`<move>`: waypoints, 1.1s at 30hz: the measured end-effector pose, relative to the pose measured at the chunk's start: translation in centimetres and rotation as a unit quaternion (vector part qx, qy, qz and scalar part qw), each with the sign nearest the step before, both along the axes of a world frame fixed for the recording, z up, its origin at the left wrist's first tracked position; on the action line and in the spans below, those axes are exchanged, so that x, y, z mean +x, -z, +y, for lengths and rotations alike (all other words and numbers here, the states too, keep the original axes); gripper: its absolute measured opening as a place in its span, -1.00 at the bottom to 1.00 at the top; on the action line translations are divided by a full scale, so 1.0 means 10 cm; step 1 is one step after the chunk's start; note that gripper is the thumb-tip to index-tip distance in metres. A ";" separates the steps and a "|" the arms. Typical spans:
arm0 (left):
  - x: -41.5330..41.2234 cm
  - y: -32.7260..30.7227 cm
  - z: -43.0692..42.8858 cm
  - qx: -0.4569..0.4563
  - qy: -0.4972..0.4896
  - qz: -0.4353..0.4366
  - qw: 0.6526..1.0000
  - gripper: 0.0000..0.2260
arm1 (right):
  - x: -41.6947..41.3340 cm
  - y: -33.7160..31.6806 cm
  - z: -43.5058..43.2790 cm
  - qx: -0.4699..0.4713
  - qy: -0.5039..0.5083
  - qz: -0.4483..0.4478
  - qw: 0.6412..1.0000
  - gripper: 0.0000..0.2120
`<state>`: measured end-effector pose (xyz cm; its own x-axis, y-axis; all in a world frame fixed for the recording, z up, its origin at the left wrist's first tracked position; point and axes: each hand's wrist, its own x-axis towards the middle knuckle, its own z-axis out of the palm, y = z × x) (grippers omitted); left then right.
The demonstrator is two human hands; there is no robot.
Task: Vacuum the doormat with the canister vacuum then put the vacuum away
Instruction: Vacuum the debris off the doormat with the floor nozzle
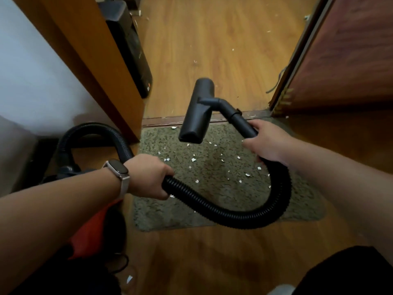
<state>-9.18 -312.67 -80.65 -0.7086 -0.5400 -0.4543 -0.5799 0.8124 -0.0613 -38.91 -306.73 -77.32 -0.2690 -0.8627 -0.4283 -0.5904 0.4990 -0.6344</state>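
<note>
The doormat [212, 177] lies on the wood floor [212, 262] with its far edge against the door sill [170, 120], and white paper scraps [193, 160] are scattered over its middle. The brush head [196, 111] is held in the air above the doormat's far edge, its long axis running away from the person, near end over the doormat and far end past the sill. Its short tube [240, 120] slants back to the right hand [268, 143], which is closed around the tube's end. From there the ribbed hose [244, 218] loops down across the doormat's right half and near edge, then up to the left hand [148, 177], closed around it at the doormat's left edge. A watch [118, 170] sits on that wrist. The hose arches on to the red vacuum body [93, 228], left of the doormat. A wooden door frame [95, 60] stands at the doormat's far left corner and an open door [340, 56] at its far right; bare floor lies beyond the sill.
</note>
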 end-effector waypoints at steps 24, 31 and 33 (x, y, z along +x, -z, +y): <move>0.80 0.78 -0.15 0.061 0.045 0.030 0.997 -0.65 | 0.65 1.39 -0.88 0.026 -0.305 0.194 0.932 -0.79; 0.75 0.89 -0.11 0.099 0.033 -0.021 0.994 -0.72 | 0.89 1.58 -1.00 0.030 -0.367 0.183 0.912 -0.77; 0.72 0.87 -0.15 0.104 0.036 -0.042 0.993 -0.72 | 0.97 1.59 -0.97 0.032 -0.399 0.188 0.897 -0.75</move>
